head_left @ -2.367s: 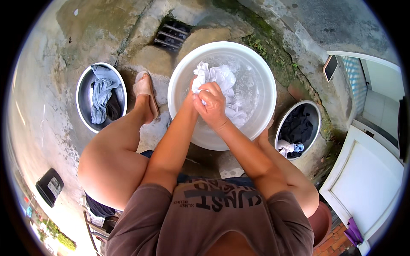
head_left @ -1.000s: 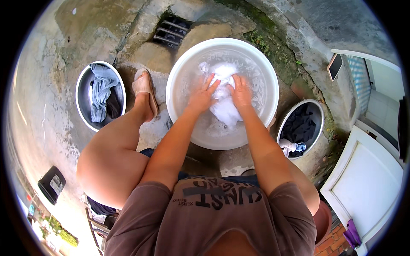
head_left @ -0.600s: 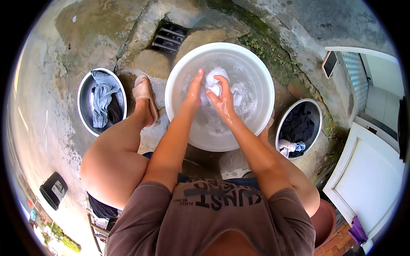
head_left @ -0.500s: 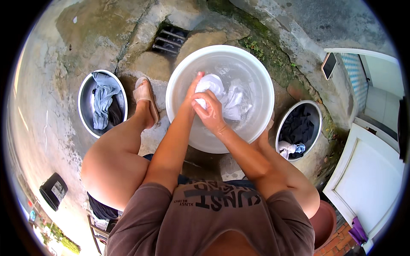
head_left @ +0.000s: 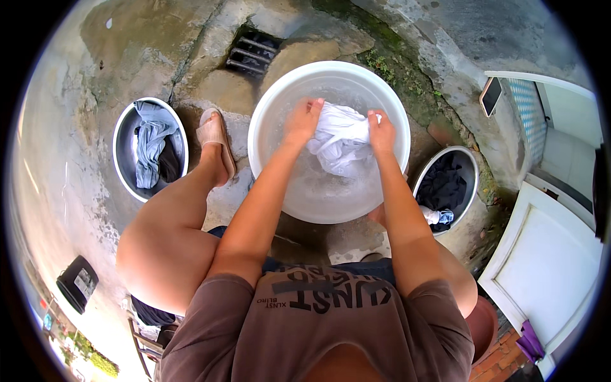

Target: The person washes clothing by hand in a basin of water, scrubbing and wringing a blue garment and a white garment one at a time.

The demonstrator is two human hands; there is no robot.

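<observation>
A wet white garment (head_left: 344, 137) is stretched between my hands over a large white basin (head_left: 344, 210). My left hand (head_left: 304, 120) grips its left upper edge, the fingers a little smeared by motion. My right hand (head_left: 382, 130) is closed on the right upper edge, thumb and fingers pinched on the cloth. The lower part of the garment hangs bunched in the cloudy water of the basin. What kind of garment it is does not show.
Left stands a metal bowl (head_left: 118, 159) with blue-grey and dark clothes; right, another metal bowl (head_left: 472, 181) with dark clothes. A floor drain (head_left: 253, 54) lies beyond the basin. A phone (head_left: 491, 96) rests by the white-edged opening at right, above a white door panel (head_left: 547, 267).
My hands were together, squeezing bunched cloth at the basin's middle left. Now they are apart, the right one moved to the right, and the garment is spread between them.
</observation>
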